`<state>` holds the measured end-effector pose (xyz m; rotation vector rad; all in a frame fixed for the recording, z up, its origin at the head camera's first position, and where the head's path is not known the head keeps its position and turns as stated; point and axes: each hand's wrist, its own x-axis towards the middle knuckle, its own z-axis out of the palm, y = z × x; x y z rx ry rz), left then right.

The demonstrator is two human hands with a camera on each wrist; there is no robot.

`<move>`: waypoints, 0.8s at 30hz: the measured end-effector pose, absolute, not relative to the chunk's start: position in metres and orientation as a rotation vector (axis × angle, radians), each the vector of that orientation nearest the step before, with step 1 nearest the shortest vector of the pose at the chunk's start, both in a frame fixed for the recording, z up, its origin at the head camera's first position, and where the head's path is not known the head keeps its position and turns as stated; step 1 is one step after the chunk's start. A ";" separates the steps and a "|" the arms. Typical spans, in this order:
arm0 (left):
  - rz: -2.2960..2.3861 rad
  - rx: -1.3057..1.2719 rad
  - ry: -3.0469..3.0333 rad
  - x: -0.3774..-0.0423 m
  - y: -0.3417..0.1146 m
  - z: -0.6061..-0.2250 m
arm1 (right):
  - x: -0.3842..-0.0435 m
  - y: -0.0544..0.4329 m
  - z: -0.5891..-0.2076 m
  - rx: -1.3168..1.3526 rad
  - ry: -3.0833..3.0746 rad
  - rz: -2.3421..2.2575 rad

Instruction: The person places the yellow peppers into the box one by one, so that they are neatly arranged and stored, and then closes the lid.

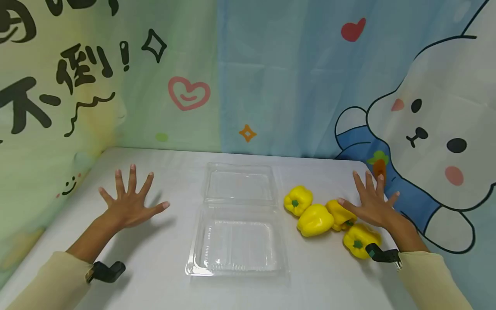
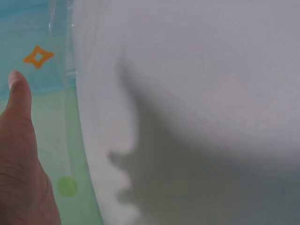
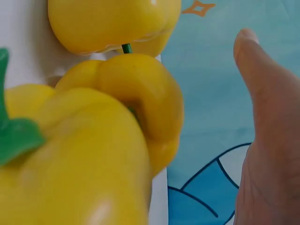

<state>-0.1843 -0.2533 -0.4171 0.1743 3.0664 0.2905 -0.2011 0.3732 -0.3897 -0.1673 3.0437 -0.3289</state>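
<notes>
My left hand [image 1: 129, 209] hovers over the left part of the table with its fingers spread wide, holding nothing. My right hand [image 1: 373, 206] is spread in the same way on the right, its thumb overlapping a yellow bell pepper [image 1: 338, 214] in the head view. Several yellow peppers with green stems lie in a cluster here; one pepper [image 1: 361, 242] sits nearest the right wrist, and it looms large in the right wrist view. Between the hands lies a clear plastic clamshell box [image 1: 236, 241], its lid [image 1: 241, 183] folded back away from me.
A white table [image 1: 155, 275] carries everything. Behind it hangs a printed cloth [image 1: 279, 107] in green and blue, with a cartoon bear on the right. Black wrist mounts [image 1: 108, 272] sit at both sleeve cuffs.
</notes>
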 end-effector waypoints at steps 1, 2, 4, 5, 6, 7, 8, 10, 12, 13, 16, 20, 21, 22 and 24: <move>0.293 0.183 3.074 -0.184 -0.254 -0.417 | -0.198 0.376 -0.391 -0.177 3.046 -0.350; 0.294 0.195 3.086 -0.183 -0.254 -0.418 | -0.196 0.378 -0.391 -0.201 3.044 -0.376; 0.296 0.231 3.121 -0.181 -0.255 -0.419 | -0.190 0.383 -0.393 -0.247 3.059 -0.425; 0.306 0.256 3.144 -0.180 -0.255 -0.420 | -0.188 0.386 -0.394 -0.276 3.067 -0.454; 0.316 0.284 3.169 -0.179 -0.256 -0.421 | -0.185 0.389 -0.395 -0.307 3.070 -0.495; 0.331 0.314 3.195 -0.177 -0.256 -0.422 | -0.182 0.392 -0.396 -0.341 3.069 -0.547; 0.358 0.349 3.216 -0.175 -0.256 -0.424 | -0.179 0.394 -0.396 -0.371 3.064 -0.607; 0.429 0.427 3.246 -0.170 -0.255 -0.426 | -0.173 0.399 -0.396 -0.409 3.044 -0.718; 0.523 0.503 3.246 -0.165 -0.253 -0.428 | -0.166 0.403 -0.394 -0.433 3.016 -0.815; 0.579 0.540 3.234 -0.161 -0.251 -0.428 | -0.162 0.404 -0.393 -0.437 2.999 -0.857; 0.772 0.605 3.151 -0.151 -0.244 -0.427 | -0.151 0.407 -0.390 -0.430 2.959 -0.929; 1.031 0.599 2.989 -0.135 -0.234 -0.426 | -0.140 0.410 -0.390 -0.385 2.898 -0.950; 1.090 0.588 2.946 -0.131 -0.231 -0.426 | -0.138 0.411 -0.392 -0.368 2.881 -0.949; 1.140 0.580 2.909 -0.127 -0.227 -0.426 | -0.135 0.411 -0.393 -0.348 2.860 -0.951; 1.214 0.586 2.860 -0.118 -0.221 -0.428 | -0.131 0.412 -0.397 -0.320 2.800 -0.985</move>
